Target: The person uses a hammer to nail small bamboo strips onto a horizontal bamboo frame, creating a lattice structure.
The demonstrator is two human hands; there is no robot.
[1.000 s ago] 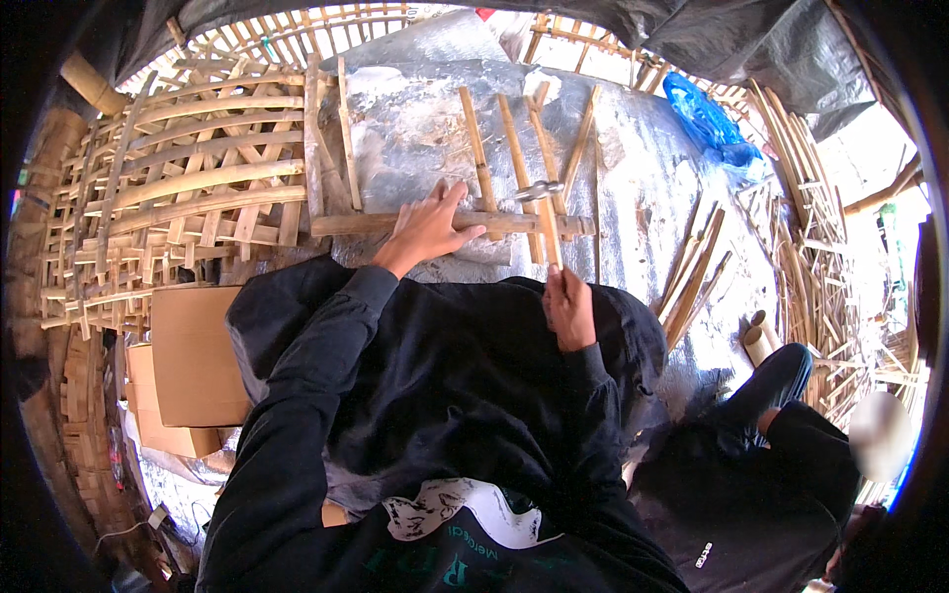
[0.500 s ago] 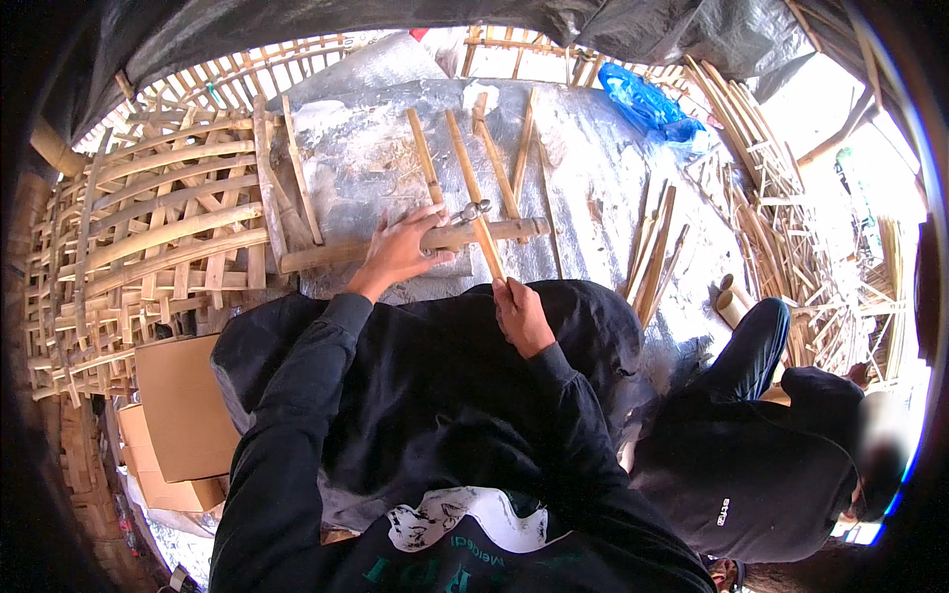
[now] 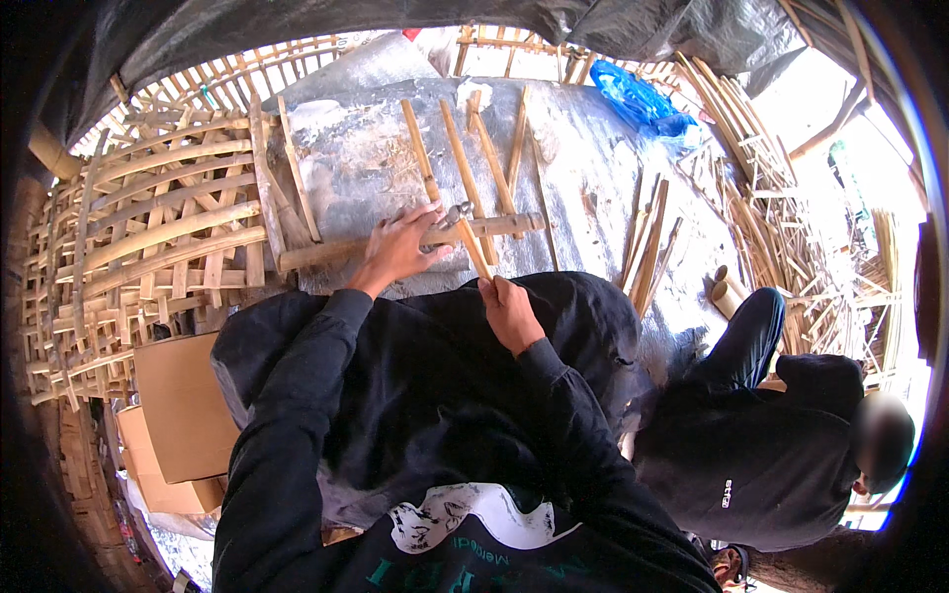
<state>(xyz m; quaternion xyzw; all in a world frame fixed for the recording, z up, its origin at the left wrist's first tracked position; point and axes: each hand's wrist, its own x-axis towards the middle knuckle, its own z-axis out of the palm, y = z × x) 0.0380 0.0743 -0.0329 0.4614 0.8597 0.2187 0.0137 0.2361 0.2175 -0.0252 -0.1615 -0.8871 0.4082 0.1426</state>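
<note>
A thick bamboo pole (image 3: 331,255) lies crosswise in front of my knees. My left hand (image 3: 397,249) is closed round it, fingers on the far side and thumb on the near side; whether a nail is between the fingertips cannot be made out. My right hand (image 3: 511,314) grips the wooden handle of a hammer (image 3: 476,252). The metal hammer head is over the pole, close beside my left fingertips. Several bamboo slats, among them one slat (image 3: 418,148) by my left fingers and another slat (image 3: 457,148), run from the pole away from me.
A woven bamboo lattice (image 3: 178,208) stands at left, above a cardboard box (image 3: 186,405). Blue plastic (image 3: 643,104) lies at the far right. Bamboo strips (image 3: 647,242) and a larger strip pile (image 3: 771,217) are to the right. A co-worker in black (image 3: 751,455) sits close at my right.
The hammer and my right hand have shifted left, bringing the hammer head nearer my left fingers. My left hand stays on the pole. The co-worker's head has moved slightly.
</note>
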